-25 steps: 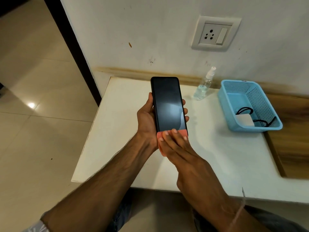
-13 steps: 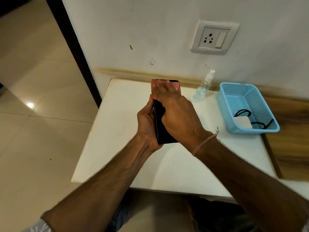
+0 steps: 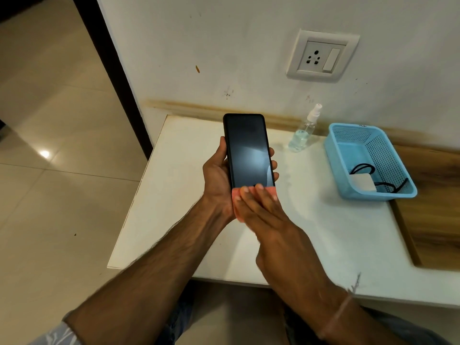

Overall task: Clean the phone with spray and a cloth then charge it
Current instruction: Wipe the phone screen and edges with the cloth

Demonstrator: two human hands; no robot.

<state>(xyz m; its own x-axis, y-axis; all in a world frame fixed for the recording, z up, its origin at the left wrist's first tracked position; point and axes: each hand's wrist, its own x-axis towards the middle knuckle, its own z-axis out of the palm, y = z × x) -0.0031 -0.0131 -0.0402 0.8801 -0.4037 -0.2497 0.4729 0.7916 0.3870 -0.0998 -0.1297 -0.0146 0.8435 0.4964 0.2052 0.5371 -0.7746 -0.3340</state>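
Observation:
A black phone with a dark screen is held upright above the white table. My left hand grips it by both side edges. My right hand lies flat with straight fingers and presses a pink cloth against the phone's lower end. Only the cloth's edges show under the fingers. A clear spray bottle stands by the wall. A white charger with a black cable lies in the blue basket.
A wall socket with a switch sits above the table at the right. A wooden surface adjoins the table on the right. Tiled floor lies to the left, beyond a dark door frame.
My right hand with the cloth slid from the phone's bottom to its top, then back down to the bottom. The left hand kept its hold on the phone.

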